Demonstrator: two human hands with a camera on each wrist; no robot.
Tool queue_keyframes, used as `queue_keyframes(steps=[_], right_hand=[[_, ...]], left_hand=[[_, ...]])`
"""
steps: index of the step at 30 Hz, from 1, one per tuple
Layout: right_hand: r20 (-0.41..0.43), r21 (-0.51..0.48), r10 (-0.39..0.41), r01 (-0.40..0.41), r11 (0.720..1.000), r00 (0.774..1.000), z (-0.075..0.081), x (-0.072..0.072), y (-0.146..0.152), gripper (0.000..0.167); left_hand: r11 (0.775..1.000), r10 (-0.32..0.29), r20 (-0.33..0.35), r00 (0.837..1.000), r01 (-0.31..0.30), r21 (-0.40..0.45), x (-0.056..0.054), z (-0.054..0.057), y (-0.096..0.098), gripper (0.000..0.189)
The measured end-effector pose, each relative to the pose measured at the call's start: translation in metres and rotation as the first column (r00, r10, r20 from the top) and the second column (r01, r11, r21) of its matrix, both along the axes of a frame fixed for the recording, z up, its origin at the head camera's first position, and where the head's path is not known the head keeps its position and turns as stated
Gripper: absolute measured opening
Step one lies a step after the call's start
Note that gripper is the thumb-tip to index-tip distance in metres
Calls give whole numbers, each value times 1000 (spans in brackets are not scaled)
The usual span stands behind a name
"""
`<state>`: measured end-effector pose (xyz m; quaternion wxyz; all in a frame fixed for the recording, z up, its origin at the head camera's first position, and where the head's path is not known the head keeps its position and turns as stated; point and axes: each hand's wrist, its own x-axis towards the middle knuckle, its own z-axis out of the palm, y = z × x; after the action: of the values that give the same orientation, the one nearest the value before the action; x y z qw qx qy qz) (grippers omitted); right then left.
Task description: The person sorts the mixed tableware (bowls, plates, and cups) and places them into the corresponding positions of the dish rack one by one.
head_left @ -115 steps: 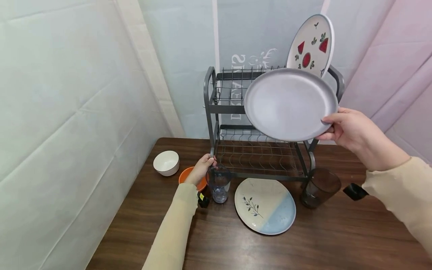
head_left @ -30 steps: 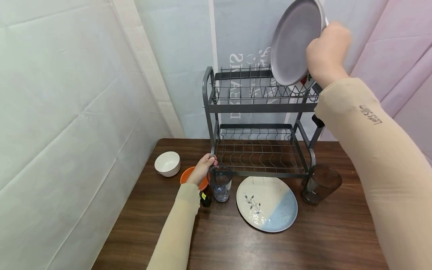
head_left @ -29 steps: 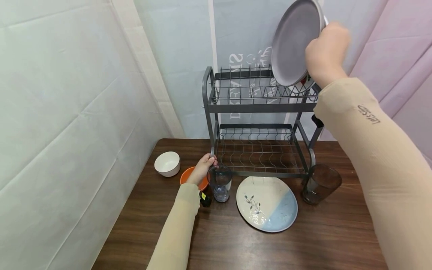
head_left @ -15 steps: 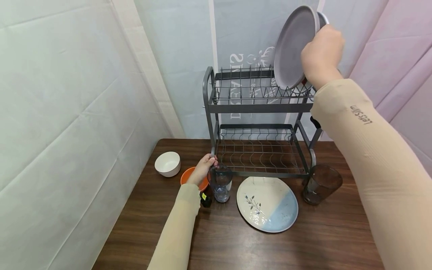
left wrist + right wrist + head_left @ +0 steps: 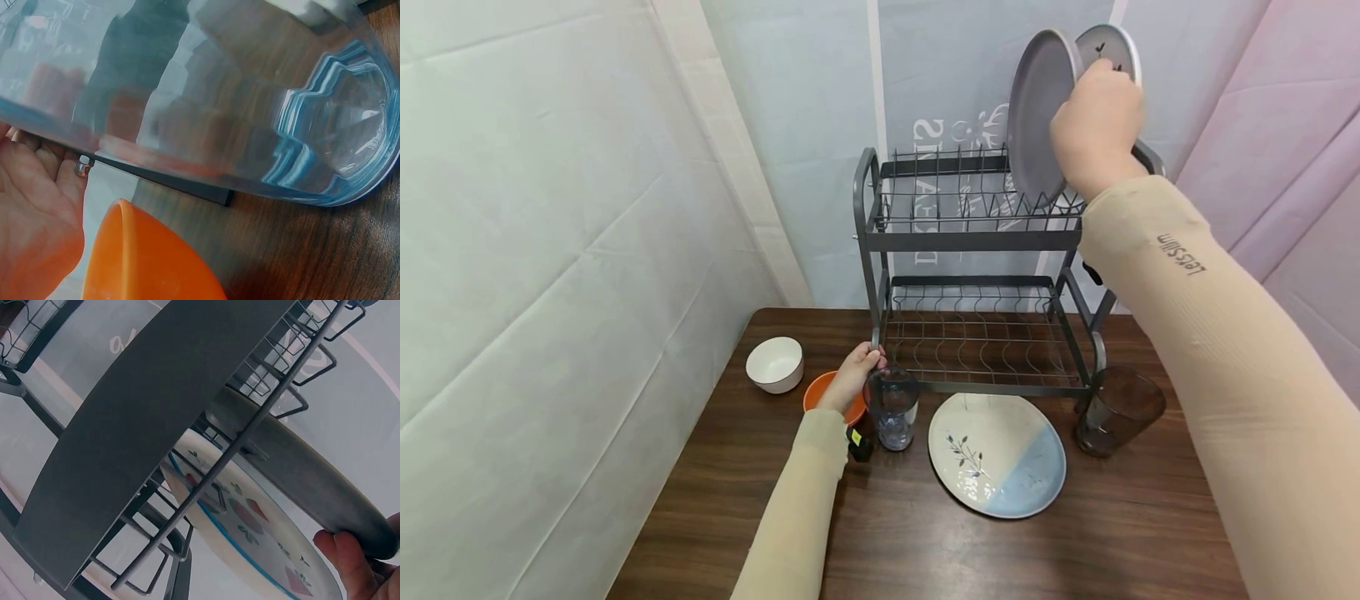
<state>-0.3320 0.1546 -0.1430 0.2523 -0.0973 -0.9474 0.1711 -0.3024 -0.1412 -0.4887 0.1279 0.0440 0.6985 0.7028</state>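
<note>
My right hand [image 5: 1099, 125] grips the edge of a grey plate [image 5: 1037, 117], which stands on edge in the upper tier of the dark dish rack [image 5: 973, 242]. Just right of it leans a white plate with red fruit designs [image 5: 247, 519], partly behind my hand in the head view. In the right wrist view the grey plate [image 5: 300, 469] sits among the rack wires, with my fingertips on its outer end. Low on the left, my left hand [image 5: 853, 377] holds the rack's left upright. A clear glass [image 5: 206, 94] stands beside it, above an orange bowl [image 5: 156, 256] in the left wrist view.
A cream plate with a blue section [image 5: 996, 454] lies flat before the rack. Beside its right leg stands a dark tinted glass [image 5: 1116, 412]. A white bowl [image 5: 775, 365] is on the table's left side. The rack's lower tier [image 5: 977, 333] shows bare wires.
My right hand has carried the grey plate up from in front of the rack, turned it on edge, then lowered it leftward into the upper tier. The left hand has stayed on the upright.
</note>
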Motion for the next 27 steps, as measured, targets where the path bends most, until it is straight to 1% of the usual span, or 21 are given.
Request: queue_keyframes(steps=[5,9,11,14,17,22,23,27], right_hand=[[-10,-5,13,-13,1000,1000,0,2,-2,44],[-6,3,36,-36,999,999,-1,3,-5,43],[-8,-9,48,-48,999,999,-2,4,-6,42],[-18,-2,48,-49,999,999,-2,5,-7,42],[-23,3,47,-47,999,999,-1,5,-8,41],[-21,-4,45,-46,999,999,-2,5,-9,41],[-19,-4,45,-45,999,999,-3,5,-9,41],[-24,3,50,-50,999,998,-5,5,-9,41]], left_hand=[[1000,7,9,1000,-7,-6,0,0,0,17],[1000,25,-3,1000,-25,-15,2,1,-1,18],[1000,22,-10,1000,-23,-14,2,2,-1,20],[1000,22,-15,1000,-22,-11,2,1,-2,20],[1000,21,-10,1000,-21,-20,1,1,-2,20],[999,31,1,1000,-31,-11,0,1,-3,18],[1000,27,10,1000,-27,-10,1,5,-3,18],[1000,27,18,999,-27,0,0,6,-4,17]])
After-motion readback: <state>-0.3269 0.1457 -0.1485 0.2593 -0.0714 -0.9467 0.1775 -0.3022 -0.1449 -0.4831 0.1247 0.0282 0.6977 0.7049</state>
